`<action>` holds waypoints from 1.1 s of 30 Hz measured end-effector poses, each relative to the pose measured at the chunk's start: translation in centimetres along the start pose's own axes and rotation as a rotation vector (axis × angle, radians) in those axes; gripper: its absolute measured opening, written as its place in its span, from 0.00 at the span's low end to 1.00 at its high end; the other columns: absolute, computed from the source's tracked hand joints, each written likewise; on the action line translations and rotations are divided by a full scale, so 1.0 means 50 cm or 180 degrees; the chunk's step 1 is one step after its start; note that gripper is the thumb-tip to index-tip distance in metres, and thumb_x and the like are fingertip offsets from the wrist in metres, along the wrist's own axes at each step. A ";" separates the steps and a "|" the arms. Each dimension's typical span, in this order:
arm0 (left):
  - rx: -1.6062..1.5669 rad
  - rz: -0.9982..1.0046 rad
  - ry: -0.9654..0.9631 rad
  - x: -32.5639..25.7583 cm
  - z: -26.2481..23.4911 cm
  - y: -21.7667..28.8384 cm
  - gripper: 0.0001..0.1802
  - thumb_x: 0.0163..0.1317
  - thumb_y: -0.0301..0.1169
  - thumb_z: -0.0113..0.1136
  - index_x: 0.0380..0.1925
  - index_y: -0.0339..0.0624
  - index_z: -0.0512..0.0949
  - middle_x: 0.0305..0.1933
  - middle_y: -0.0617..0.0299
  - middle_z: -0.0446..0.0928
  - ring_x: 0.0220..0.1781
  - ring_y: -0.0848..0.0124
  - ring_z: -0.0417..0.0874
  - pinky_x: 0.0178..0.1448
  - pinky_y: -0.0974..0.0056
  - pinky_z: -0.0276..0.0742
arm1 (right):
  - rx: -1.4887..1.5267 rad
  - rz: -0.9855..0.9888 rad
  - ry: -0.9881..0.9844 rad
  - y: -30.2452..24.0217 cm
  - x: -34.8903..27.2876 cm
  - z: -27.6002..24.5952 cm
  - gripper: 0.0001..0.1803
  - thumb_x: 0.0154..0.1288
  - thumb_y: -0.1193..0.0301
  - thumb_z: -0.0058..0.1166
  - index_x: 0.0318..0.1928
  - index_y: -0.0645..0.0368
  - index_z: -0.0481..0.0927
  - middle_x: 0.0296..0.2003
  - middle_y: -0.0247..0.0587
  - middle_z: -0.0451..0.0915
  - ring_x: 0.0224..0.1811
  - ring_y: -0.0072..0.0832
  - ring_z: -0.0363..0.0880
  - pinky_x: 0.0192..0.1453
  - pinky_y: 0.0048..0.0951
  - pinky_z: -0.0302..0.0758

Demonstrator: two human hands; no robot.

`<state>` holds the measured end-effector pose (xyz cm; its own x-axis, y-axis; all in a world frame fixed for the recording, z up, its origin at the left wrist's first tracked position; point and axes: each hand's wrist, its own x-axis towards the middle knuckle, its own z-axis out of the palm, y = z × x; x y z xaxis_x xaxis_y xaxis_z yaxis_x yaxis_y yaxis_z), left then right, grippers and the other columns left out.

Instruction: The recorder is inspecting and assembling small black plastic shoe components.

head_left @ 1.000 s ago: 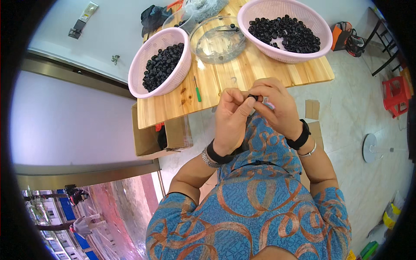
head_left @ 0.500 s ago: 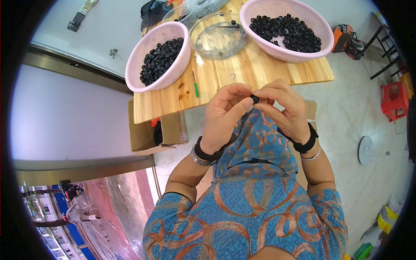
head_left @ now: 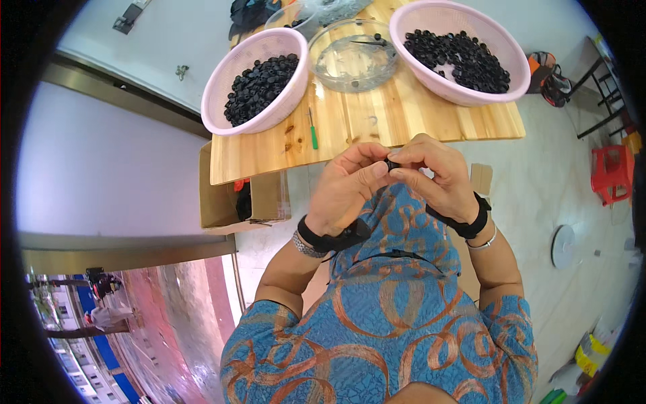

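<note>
Just off the table's near edge, my left hand (head_left: 348, 185) and my right hand (head_left: 434, 174) meet fingertip to fingertip. Between them they pinch a small round black plastic part (head_left: 391, 164), gripped from both sides and largely covered by the fingers. Beyond my hands stands a pink basket (head_left: 214, 101) at the left, holding many small black parts (head_left: 262, 86). A second pink basket (head_left: 515, 57) at the right holds similar black pieces (head_left: 464, 62). A green-handled pick (head_left: 313, 137) with a thin metal shaft lies on the table.
The wooden table (head_left: 262, 155) carries a clear round tray (head_left: 355, 81) with small clear bits and black tweezers (head_left: 369, 44). Under its left corner sits an open cardboard box (head_left: 215, 195). A red stool (head_left: 611, 174) and a white round base (head_left: 563, 246) stand at the right.
The view has shifted slightly, so the table and baskets appear a little further right. My fingers have turned the black part slightly; both hands still pinch it.
</note>
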<state>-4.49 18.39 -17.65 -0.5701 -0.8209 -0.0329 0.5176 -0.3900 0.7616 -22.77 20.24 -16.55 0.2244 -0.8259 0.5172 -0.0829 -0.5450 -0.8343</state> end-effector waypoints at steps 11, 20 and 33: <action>-0.1075 0.0991 0.1342 -0.085 -0.122 0.046 0.12 0.66 0.27 0.46 0.48 0.35 0.70 0.47 0.56 0.75 0.48 0.69 0.78 0.60 0.62 0.73 | -0.2761 0.0296 -0.0876 0.131 0.181 0.198 0.18 0.59 0.56 0.51 0.35 0.61 0.77 0.31 0.48 0.76 0.33 0.41 0.79 0.33 0.39 0.76; -0.1434 0.1263 0.1149 -0.143 -0.150 0.084 0.14 0.67 0.29 0.45 0.50 0.36 0.68 0.51 0.54 0.73 0.49 0.72 0.78 0.61 0.63 0.73 | -0.3310 0.0236 -0.1108 0.162 0.196 0.262 0.09 0.53 0.69 0.51 0.31 0.61 0.78 0.33 0.45 0.76 0.35 0.40 0.79 0.35 0.38 0.77; -0.0832 0.1052 0.0975 -0.164 -0.093 0.062 0.16 0.66 0.29 0.48 0.52 0.37 0.67 0.48 0.57 0.73 0.47 0.72 0.78 0.59 0.64 0.74 | -0.1017 -0.0277 -0.0512 -0.032 0.062 0.170 0.16 0.50 0.78 0.49 0.42 0.58 0.74 0.26 0.40 0.74 0.24 0.36 0.75 0.26 0.30 0.71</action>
<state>4.79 21.97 -18.04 -0.1567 -0.9870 -0.0357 0.8028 -0.1484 0.5775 -13.67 19.78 -15.25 0.3915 -0.7551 0.5258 -0.3504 -0.6507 -0.6737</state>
